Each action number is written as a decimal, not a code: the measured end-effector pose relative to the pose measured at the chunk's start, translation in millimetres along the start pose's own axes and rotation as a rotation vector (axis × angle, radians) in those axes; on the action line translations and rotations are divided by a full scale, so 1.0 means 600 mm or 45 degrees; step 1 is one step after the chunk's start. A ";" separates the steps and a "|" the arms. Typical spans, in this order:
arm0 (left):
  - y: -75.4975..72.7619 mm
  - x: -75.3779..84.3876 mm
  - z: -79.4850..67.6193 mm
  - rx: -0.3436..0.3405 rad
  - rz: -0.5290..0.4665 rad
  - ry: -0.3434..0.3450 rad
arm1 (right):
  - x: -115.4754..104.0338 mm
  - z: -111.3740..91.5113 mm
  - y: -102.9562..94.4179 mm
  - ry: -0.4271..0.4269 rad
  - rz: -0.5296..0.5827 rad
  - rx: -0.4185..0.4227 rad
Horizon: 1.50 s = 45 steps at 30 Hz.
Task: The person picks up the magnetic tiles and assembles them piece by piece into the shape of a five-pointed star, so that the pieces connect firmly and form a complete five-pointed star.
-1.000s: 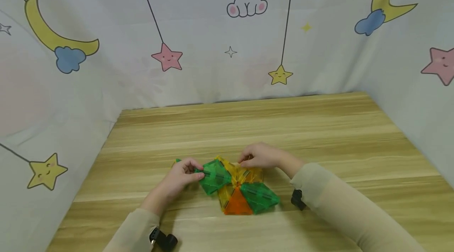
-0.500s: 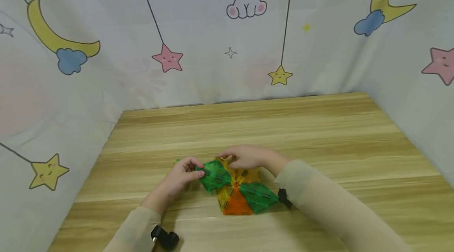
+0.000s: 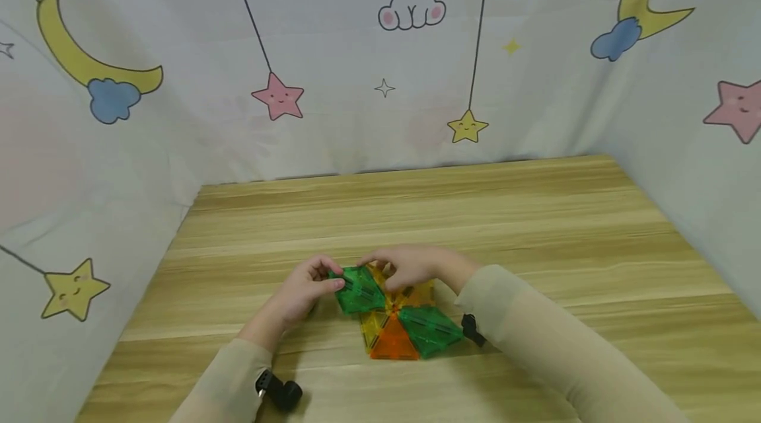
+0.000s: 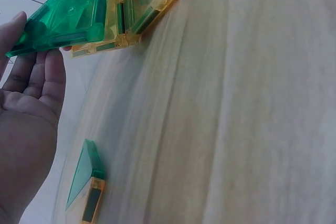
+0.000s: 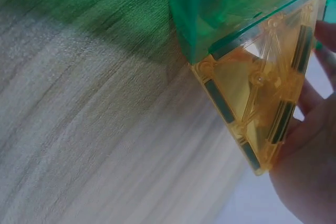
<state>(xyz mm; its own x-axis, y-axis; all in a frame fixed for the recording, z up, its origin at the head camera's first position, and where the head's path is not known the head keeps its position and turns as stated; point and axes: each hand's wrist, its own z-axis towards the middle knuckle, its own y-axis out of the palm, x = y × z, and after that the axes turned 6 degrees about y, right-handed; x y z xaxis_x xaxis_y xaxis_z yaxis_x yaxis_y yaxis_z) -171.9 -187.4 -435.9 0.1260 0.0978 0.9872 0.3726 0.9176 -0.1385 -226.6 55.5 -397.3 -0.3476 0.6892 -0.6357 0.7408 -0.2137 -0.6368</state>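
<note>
A cluster of translucent magnetic tiles lies low on the table in the head view, joined around one centre. My left hand [image 3: 303,287] pinches the outer corner of a green magnetic tile [image 3: 359,291], thumb on top and fingers beneath in the left wrist view. Over the back of the cluster, my right hand [image 3: 410,264] holds a yellow magnetic tile [image 3: 378,273] between thumb and index finger, its fingertip close to the green tile. An orange triangle [image 3: 395,342] faces the front, with a second green tile [image 3: 433,332] to its right. The right palm hides part of the back tiles.
Another small green tile [image 4: 86,171] and an orange-edged tile [image 4: 93,203] lie apart on the wooden table [image 3: 505,211] in the left wrist view. A printed cloth wall [image 3: 333,132] borders the table's back and sides.
My right hand has moved left along the back of the cluster, close to the green tile. The left hand keeps its pinch; the green tile has shifted slightly up.
</note>
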 end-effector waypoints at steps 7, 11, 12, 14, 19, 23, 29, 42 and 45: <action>0.000 0.000 -0.007 0.016 0.017 0.040 | -0.001 0.000 0.000 0.032 -0.105 0.093; 0.000 0.000 -0.018 0.053 0.016 0.025 | 0.005 -0.004 -0.002 0.039 -0.145 0.162; 0.001 -0.001 -0.019 0.064 0.012 0.020 | 0.007 -0.006 -0.003 0.042 -0.147 0.185; 0.001 -0.003 -0.023 0.077 0.005 0.014 | 0.012 -0.009 -0.005 0.046 -0.144 0.223; 0.004 -0.015 -0.033 0.067 -0.092 -0.007 | 0.023 -0.015 -0.008 0.070 -0.156 0.286; 0.008 -0.025 -0.039 0.059 -0.150 -0.018 | 0.029 -0.021 -0.011 0.082 -0.131 0.315; 0.012 -0.032 -0.038 0.035 -0.109 -0.026 | 0.040 -0.031 -0.013 0.089 -0.059 0.346; 0.020 -0.020 -0.035 0.052 0.240 -0.077 | 0.048 -0.041 -0.013 0.050 -0.026 0.329; 0.023 -0.015 -0.035 0.031 0.299 -0.099 | 0.051 -0.040 -0.012 0.049 -0.021 0.323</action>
<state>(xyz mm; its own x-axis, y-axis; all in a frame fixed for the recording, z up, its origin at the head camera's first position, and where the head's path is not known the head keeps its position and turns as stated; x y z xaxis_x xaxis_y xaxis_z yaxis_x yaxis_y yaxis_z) -148.6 -183.6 -448.6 0.1348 0.3378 0.9315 0.3188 0.8753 -0.3636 -228.5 94.8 -401.5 -0.3324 0.7188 -0.6106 0.5659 -0.3659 -0.7388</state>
